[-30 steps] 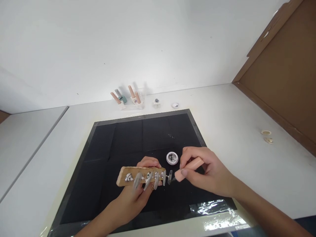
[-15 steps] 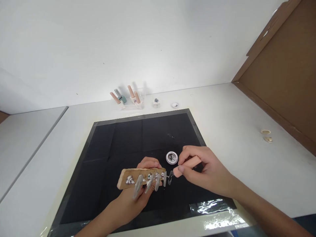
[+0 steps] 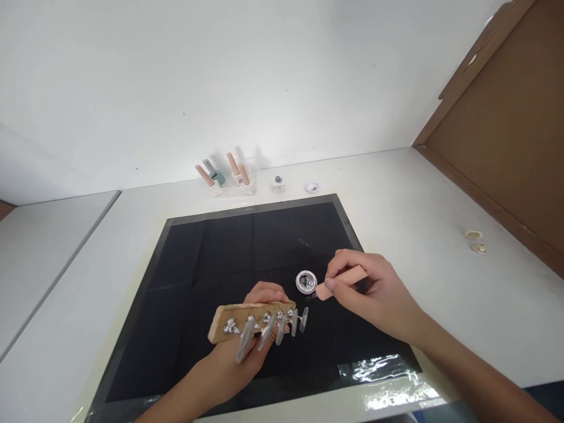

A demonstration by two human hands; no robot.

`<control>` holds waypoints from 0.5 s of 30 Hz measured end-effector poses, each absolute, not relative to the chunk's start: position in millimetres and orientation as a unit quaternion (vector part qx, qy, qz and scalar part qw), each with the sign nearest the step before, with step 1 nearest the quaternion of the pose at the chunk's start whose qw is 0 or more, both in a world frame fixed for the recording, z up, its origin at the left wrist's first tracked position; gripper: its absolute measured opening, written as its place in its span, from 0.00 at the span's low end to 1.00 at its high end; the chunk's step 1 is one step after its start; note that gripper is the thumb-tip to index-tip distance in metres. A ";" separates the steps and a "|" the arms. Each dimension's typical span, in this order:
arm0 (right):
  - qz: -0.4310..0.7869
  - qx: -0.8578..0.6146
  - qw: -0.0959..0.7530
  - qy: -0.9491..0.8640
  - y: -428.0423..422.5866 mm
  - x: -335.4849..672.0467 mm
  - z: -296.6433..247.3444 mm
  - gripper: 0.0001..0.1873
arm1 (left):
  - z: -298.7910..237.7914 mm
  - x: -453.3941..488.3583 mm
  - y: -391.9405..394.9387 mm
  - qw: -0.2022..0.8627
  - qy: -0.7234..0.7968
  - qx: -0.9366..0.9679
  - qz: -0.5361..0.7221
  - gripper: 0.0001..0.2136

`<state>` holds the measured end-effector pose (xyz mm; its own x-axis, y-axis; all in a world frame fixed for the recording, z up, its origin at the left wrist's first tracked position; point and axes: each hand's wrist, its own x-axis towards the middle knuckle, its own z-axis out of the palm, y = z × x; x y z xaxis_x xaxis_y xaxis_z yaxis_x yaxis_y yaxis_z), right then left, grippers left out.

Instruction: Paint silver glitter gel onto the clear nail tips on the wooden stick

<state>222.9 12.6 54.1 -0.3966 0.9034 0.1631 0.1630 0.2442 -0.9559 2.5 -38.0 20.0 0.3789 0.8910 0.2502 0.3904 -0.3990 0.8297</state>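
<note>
My left hand [image 3: 238, 358] is closed around a wooden nail display stand [image 3: 219, 322], held tilted above the black mat. Several greyish false nails [image 3: 245, 339] stick out from it on silver metal holders. My right hand [image 3: 374, 288] pinches a nail polish brush [image 3: 341, 283] by its peach cap-handle. The thin brush end points left and down, close to the rim of a small round pot [image 3: 306, 282]; I cannot tell whether it touches. Something silvery and shiny lies in the pot, which sits on the mat [image 3: 229, 247] between my hands.
At the wall stands a clear holder [image 3: 238, 189] with several polish bottles, peach caps and one grey-green. An uncapped bottle [image 3: 278, 184] and a small round lid-like dish [image 3: 311, 187] are beside it. Two small beige pieces [image 3: 476, 242] lie right, near a cardboard panel [image 3: 497, 129].
My right hand has drawn the brush away from the rightmost false nail, up and to the right towards the pot. My left hand keeps the stand nearly in place, slightly tilted.
</note>
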 end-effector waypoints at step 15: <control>0.466 -0.325 0.395 -0.722 12.0 225.4 55.3 0.08 | 18.0 0.1 -38.8 0.349 0.422 0.753 0.365 0.18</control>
<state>225.4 12.0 55.3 -0.4774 0.8372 0.2667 0.1011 0.3538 -0.9298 0.1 -38.8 18.0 0.3768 0.8906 0.2548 0.3816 -0.3999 0.8334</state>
